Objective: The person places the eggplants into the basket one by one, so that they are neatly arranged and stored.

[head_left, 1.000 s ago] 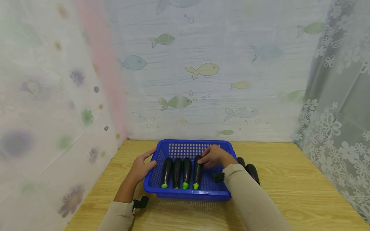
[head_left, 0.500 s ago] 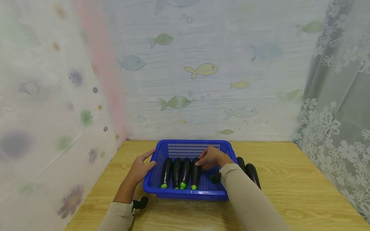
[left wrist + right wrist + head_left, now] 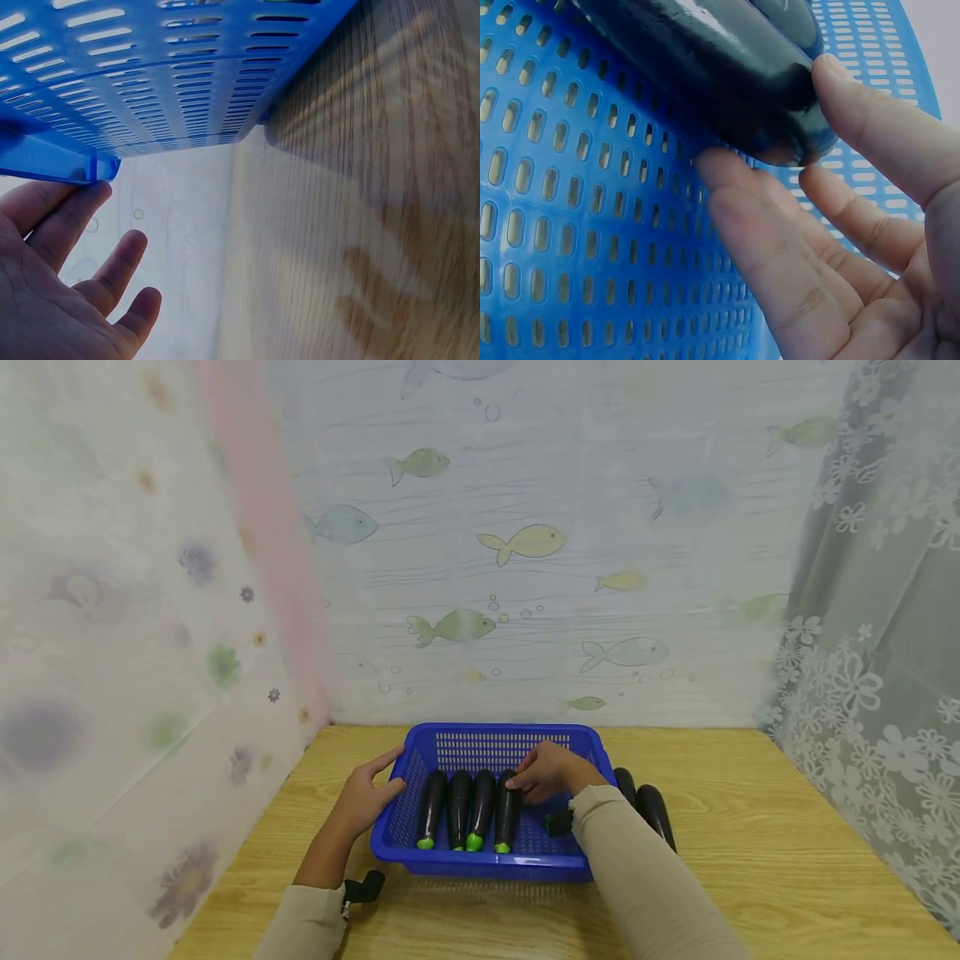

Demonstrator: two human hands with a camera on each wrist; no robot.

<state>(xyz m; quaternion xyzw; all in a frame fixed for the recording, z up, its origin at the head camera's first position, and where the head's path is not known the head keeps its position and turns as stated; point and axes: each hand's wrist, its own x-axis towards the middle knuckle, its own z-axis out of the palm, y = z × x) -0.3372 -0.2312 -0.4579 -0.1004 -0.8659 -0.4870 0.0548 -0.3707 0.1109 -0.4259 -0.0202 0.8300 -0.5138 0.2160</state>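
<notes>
In the head view, a blue perforated plastic basket [image 3: 480,859] holds a row of dark eggplants, green stem ends facing me. My right hand [image 3: 551,772] reaches inside and pinches the far end of the rightmost eggplant [image 3: 507,818]. The right wrist view shows the thumb on top of that eggplant [image 3: 712,71] and the fingers at its underside. At the basket's left rim, my left hand [image 3: 364,802] touches with thumb and forefinger spread. Fairly straight fingers of the left hand [image 3: 67,262] meet the rim from below in the left wrist view.
Two more eggplants [image 3: 655,814] lie on the wooden table [image 3: 780,860] right of the basket, partly behind my right sleeve [image 3: 652,877]. A fish-print curtain [image 3: 525,610] hangs along the table's back edge. Inside the basket, bare floor shows right of the row.
The rightmost eggplant has shifted left in my right hand, closer to its neighbour, whose stem end also moved slightly left. The left hand has stayed at the rim.
</notes>
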